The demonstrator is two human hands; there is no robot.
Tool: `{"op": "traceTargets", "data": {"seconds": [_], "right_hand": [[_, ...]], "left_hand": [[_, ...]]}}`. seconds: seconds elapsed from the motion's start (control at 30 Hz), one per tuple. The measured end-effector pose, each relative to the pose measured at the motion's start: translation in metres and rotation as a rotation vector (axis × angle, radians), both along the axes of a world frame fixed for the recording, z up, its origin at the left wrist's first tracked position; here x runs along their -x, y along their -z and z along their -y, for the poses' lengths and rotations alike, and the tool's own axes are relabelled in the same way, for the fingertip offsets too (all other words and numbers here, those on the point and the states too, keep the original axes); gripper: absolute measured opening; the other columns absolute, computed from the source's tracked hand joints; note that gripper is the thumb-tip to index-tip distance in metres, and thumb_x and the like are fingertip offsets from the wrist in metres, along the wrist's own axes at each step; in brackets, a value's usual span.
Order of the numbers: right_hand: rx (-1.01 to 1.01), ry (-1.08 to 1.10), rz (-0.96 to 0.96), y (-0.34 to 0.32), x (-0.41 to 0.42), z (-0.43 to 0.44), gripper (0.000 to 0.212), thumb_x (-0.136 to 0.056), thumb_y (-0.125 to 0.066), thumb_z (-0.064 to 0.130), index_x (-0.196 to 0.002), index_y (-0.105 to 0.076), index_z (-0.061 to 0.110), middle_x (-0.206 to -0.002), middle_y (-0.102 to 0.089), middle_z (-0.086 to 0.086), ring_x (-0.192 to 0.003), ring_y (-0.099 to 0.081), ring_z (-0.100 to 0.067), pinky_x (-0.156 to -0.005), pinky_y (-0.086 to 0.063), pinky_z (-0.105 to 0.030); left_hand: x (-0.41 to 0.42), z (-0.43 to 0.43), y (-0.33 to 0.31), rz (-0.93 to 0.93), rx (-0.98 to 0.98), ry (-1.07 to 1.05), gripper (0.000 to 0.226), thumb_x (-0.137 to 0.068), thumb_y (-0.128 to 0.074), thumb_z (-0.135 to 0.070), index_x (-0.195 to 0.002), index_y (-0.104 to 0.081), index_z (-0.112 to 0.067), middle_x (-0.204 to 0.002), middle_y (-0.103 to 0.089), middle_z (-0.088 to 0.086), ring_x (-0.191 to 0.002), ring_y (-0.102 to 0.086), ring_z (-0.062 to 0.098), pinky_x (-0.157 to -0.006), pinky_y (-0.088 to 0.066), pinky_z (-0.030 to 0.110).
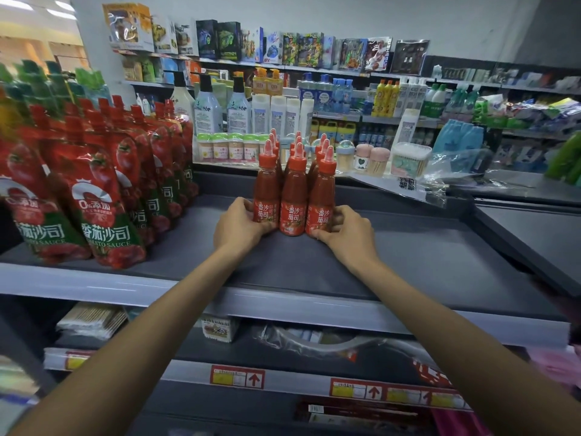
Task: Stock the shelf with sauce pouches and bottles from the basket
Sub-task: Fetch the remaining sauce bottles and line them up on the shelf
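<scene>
— Red sauce bottles (294,196), are those in both grips?
— Yes; the left grip (240,223) curls its fingers round the leftmost front bottle, the right grip (344,229) round the rightmost; the cluster stands upright on the grey shelf (408,253); sauce pouches (103,196) stand in rows at the shelf's left end, apart from the bottles.

Place: retail shop | left of left grip (239,225): tomato sauce pouches (103,199) in rows on grey shelf (408,253) | between it and right grip (349,231): sauce bottles (294,190) | beyond them: stocked shampoo bottles (239,111), boxed toys (301,48) | below right grip: price labels (358,391)
</scene>
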State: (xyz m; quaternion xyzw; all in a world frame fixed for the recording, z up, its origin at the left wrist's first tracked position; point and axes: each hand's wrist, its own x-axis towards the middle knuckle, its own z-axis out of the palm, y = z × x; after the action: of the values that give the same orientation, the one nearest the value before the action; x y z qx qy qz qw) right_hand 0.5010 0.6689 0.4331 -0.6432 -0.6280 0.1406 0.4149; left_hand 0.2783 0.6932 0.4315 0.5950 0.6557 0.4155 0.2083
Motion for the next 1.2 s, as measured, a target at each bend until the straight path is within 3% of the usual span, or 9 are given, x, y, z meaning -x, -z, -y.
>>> {"op": "traceTargets", "data": {"seconds": [0.17,0.33,0.5,0.67,0.83,0.93,1.03,1.13,1.2], "right_hand": [[0.079,-0.039,-0.007,-0.007,-0.003,0.006,0.064,-0.070,-0.094,0.031,-0.124,-0.061,0.016,-0.112,-0.074,0.002,-0.095,-0.070,-0.012,-0.094,-0.058,-0.037],[0.088,-0.014,0.043,-0.017,-0.013,0.041,0.074,-0.075,-0.089,0.023,-0.139,-0.054,0.011,-0.124,-0.067,-0.007,-0.113,-0.065,-0.025,-0.096,-0.052,-0.034],[-0.043,-0.028,-0.084,-0.026,-0.046,0.138,0.057,-0.084,-0.082,0.017,-0.136,-0.059,0.018,-0.116,-0.068,-0.001,-0.107,-0.066,-0.017,-0.099,-0.056,-0.039],[-0.131,0.064,-0.284,0.001,-0.095,0.278,0.054,-0.087,-0.082,0.031,-0.134,-0.059,0.022,-0.120,-0.068,0.004,-0.111,-0.065,-0.008,-0.097,-0.053,-0.023],[0.086,0.359,-0.466,0.114,-0.142,0.405,0.056,-0.082,-0.082,0.048,-0.130,-0.061,0.028,-0.118,-0.068,0.011,-0.110,-0.065,-0.005,-0.096,-0.054,-0.027],[0.343,0.620,-0.629,0.212,-0.167,0.486,0.054,-0.081,-0.082,0.049,-0.126,-0.062,0.024,-0.115,-0.069,0.005,-0.106,-0.066,-0.010,-0.095,-0.056,-0.034],[0.563,0.877,-0.811,0.292,-0.185,0.563,0.054,-0.077,-0.085,0.052,-0.116,-0.066,0.020,-0.104,-0.073,-0.004,-0.091,-0.069,-0.014,-0.082,-0.057,-0.032],[0.719,1.066,-0.938,0.348,-0.200,0.618,0.066,-0.070,-0.082,0.067,-0.112,-0.067,0.019,-0.093,-0.072,-0.001,-0.090,-0.070,-0.021,-0.077,-0.052,-0.030],[0.786,1.185,-0.979,0.384,-0.207,0.643,0.075,-0.064,-0.077,0.077,-0.110,-0.068,0.019,-0.094,-0.073,-0.003,-0.096,-0.071,-0.026,-0.082,-0.055,-0.035]], "left_hand": [[0.002,0.007,-0.009,0.007,0.059,0.036,0.049,-0.074,-0.088,-0.043,-0.105,-0.056,-0.023,-0.101,-0.070,-0.003,-0.101,-0.068,0.024,-0.088,-0.055,0.041],[0.003,0.035,-0.021,-0.010,0.074,0.039,0.068,-0.072,-0.080,-0.060,-0.118,-0.052,-0.019,-0.111,-0.066,0.000,-0.102,-0.067,0.029,-0.092,-0.057,0.047],[-0.027,0.114,-0.028,0.012,-0.299,0.115,0.016,-0.090,-0.072,-0.026,-0.104,-0.067,-0.021,-0.090,-0.071,-0.006,-0.082,-0.066,0.011,-0.082,-0.059,0.042],[-0.100,0.207,-0.005,0.146,-0.285,0.565,0.013,-0.097,-0.069,-0.016,-0.110,-0.069,-0.018,-0.098,-0.073,0.004,-0.089,-0.070,0.020,-0.081,-0.058,0.032],[-0.191,0.282,0.073,0.246,-0.017,0.951,0.014,-0.101,-0.063,-0.008,-0.115,-0.066,-0.008,-0.090,-0.074,0.008,-0.083,-0.071,0.015,-0.076,-0.056,0.026],[-0.243,0.319,0.161,0.196,0.373,1.097,0.019,-0.097,-0.068,-0.014,-0.116,-0.065,-0.010,-0.085,-0.072,0.001,-0.083,-0.069,0.013,-0.076,-0.055,0.028],[-0.274,0.337,0.259,0.043,0.658,1.189,0.020,-0.090,-0.071,-0.013,-0.109,-0.065,-0.010,-0.090,-0.071,0.014,-0.087,-0.068,0.026,-0.078,-0.055,0.040],[-0.293,0.337,0.343,-0.139,1.031,1.148,0.016,-0.096,-0.065,-0.005,-0.091,-0.070,-0.019,-0.073,-0.072,0.001,-0.057,-0.068,0.010,-0.057,-0.050,0.027],[-0.301,0.339,0.386,-0.319,1.188,1.060,0.025,-0.105,-0.053,-0.005,-0.089,-0.069,-0.016,-0.066,-0.068,0.002,-0.050,-0.063,0.015,-0.045,-0.040,0.020]]}}
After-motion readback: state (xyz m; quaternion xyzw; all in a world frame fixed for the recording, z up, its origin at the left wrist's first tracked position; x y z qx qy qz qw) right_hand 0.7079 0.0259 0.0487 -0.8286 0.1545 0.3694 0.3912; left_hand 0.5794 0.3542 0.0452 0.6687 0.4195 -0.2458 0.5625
